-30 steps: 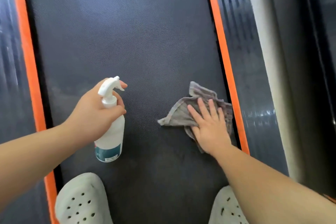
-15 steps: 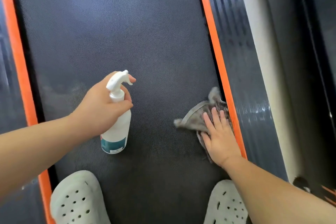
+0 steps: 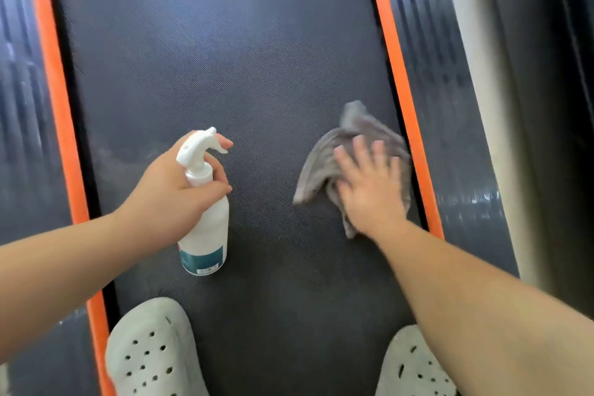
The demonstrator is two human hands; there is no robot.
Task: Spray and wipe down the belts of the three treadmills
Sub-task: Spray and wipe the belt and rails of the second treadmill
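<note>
Belt (image 3: 257, 58) | right hand (image 3: 369, 190) flat on cloth (image 3: 324, 167) | left hand (image 3: 170, 199) grips spray bottle (image 3: 205, 235)

Crumpled grey cloth (image 3: 350, 154) lies on the dark belt (image 3: 225, 58); white spray bottle (image 3: 205, 222) upright.

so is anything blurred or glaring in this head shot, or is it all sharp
Head view: the right hand and the grey cloth under it are motion-smeared; the left hand gripping the white spray bottle is sharper; soft glare washes the dark textured treadmill belt up top, and bright streaks sit on the glossy right side rail.
</note>
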